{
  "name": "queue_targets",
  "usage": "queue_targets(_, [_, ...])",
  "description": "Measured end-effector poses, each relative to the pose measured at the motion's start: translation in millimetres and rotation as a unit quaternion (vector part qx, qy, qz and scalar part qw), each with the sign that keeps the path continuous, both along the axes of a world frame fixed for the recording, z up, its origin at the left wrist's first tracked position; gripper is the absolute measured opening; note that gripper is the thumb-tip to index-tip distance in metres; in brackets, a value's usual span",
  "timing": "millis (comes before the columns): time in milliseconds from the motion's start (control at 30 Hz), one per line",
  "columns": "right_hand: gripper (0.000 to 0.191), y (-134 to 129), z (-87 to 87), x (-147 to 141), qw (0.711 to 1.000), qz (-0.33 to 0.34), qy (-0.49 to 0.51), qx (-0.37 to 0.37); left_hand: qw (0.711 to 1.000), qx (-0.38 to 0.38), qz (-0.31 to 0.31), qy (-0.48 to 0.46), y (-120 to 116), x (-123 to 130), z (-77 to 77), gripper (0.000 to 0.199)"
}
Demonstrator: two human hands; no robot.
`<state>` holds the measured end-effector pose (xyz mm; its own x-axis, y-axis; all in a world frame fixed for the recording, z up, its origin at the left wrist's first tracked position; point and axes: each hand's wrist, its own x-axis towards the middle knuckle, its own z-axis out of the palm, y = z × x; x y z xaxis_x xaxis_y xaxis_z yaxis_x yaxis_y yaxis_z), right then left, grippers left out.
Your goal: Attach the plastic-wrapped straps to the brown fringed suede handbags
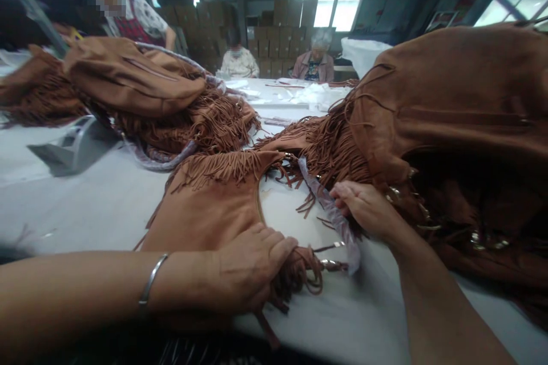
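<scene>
A brown fringed bag (205,199) lies on the table with its curved opening facing right. My left hand (252,265), a silver bangle on its wrist, is closed on the bag's near corner, where a bunch of fringe (303,262) and a metal clasp (331,265) stick out. The bag's strap (323,197), wrapped in thin clear plastic, curves around to the right. My right hand (363,208) is closed at the middle of this strap, fingers curled; its fingertips are partly hidden.
A large brown bag (454,85) rises close on my right, its dark opening facing me. More fringed bags (137,80) are piled at the left, beside a grey-white sheet (72,145). Across the white table (98,205) sit two people (314,63); another person (141,17) stands back left. Stacked cartons (278,40) stand behind.
</scene>
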<state>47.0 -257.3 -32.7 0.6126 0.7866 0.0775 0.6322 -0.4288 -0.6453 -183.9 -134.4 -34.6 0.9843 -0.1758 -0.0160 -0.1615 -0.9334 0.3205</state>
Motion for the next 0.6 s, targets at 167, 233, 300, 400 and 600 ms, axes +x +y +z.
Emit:
queue_targets(167, [0.043, -4.5, -0.4, 3.5, 0.994, -0.006, -0.031, -0.105, 0.978, -0.051, 0.14, -0.147, 14.5, -13.2, -8.8, 0.039])
queue_targets(233, [0.042, -5.9, 0.2, -1.9, 0.993, 0.008, 0.055, -0.107, 0.963, -0.075, 0.183, -0.185, 17.0, -13.5, -7.1, 0.038])
queue_targets(300, [0.04, -5.7, 0.6, -9.2, 0.982, 0.018, 0.161, -0.095, 0.957, -0.079, 0.193, -0.202, 18.6, -12.5, -4.3, 0.044])
queue_targets(400, [0.055, -2.8, 0.0, -16.2, 0.963, 0.031, 0.266, -0.035, 0.966, -0.047, 0.175, -0.185, 20.8, -11.1, 3.7, 0.056])
queue_targets(600, [0.044, 6.0, -4.6, -9.7, 0.93, -0.073, 0.279, 0.23, 0.997, 0.061, 0.045, 0.019, 20.5, -11.1, 27.0, 0.054])
